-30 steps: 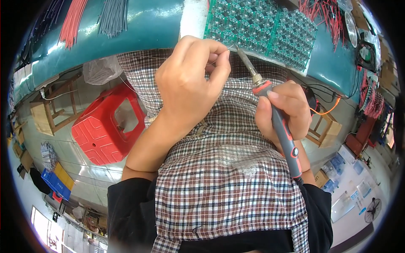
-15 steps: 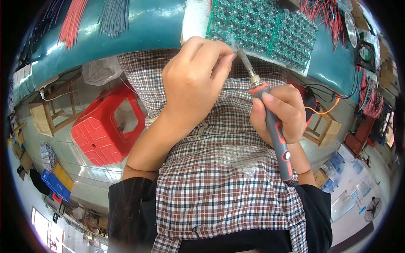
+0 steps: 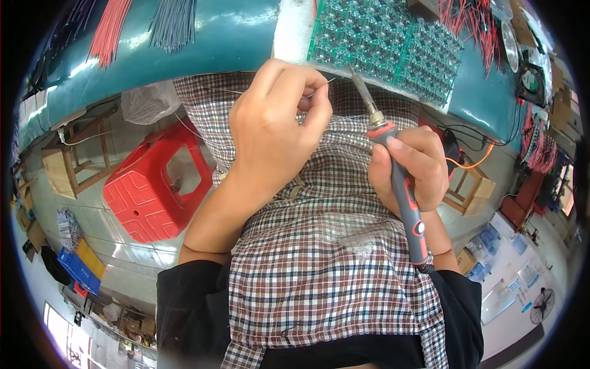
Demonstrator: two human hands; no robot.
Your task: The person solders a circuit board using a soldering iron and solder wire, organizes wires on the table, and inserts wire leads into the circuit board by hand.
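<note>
My right hand is wrapped round the grey and red handle of a soldering iron. The iron's metal tip points up and away, near the front edge of a panel of green circuit boards. My left hand is closed in a pinch on a thin strand of solder wire, whose short end sticks out past the fingertips toward the iron's tip without touching it. More of the strand trails out to the left of the hand. The circuit boards lie on a white foam slab at the table's edge.
Bundles of red wires and grey wires lie on the green tabletop at the left. More red wires sit at the right, near a small black fan. A red plastic stool stands below the table at the left.
My left hand has drawn back a little to the left, away from the boards. The iron's tip has shifted slightly right and nearer to me, and the wisp of smoke near it is gone.
</note>
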